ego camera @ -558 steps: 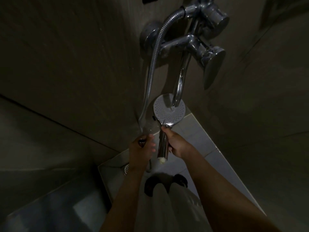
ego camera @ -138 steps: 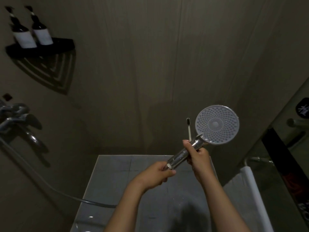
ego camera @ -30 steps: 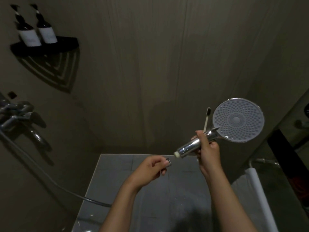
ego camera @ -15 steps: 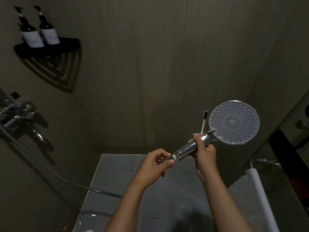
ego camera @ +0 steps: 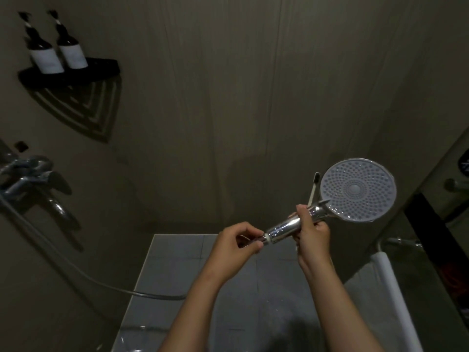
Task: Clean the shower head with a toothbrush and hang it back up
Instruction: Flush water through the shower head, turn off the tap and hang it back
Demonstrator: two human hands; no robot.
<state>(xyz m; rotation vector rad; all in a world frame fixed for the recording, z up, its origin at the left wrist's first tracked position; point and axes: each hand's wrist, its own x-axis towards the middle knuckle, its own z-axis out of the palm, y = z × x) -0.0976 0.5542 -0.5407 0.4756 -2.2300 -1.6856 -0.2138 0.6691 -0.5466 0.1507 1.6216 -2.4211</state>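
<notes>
While right hand [ego camera: 313, 235] grips round chrome shower head [ego camera: 357, 190] plus white toothbrush [ego camera: 313, 189], left hand [ego camera: 236, 246] pinches metal hose end [ego camera: 250, 241] at handle base; grey tiled floor [ego camera: 177, 262] below, beige wall [ego camera: 228, 97] behind.

The left forearm [ego camera: 200, 303] and the right forearm [ego camera: 337, 303] rise from the bottom edge, drawing closer toward the hands. The left hand [ego camera: 236, 241] is curled, thumb and fingertips pinching the hose end [ego camera: 253, 240] at the base of the shower head [ego camera: 357, 190]. The right hand [ego camera: 313, 233], higher and further right, wraps round the shower head's handle, with the toothbrush [ego camera: 313, 189] held alongside.
</notes>
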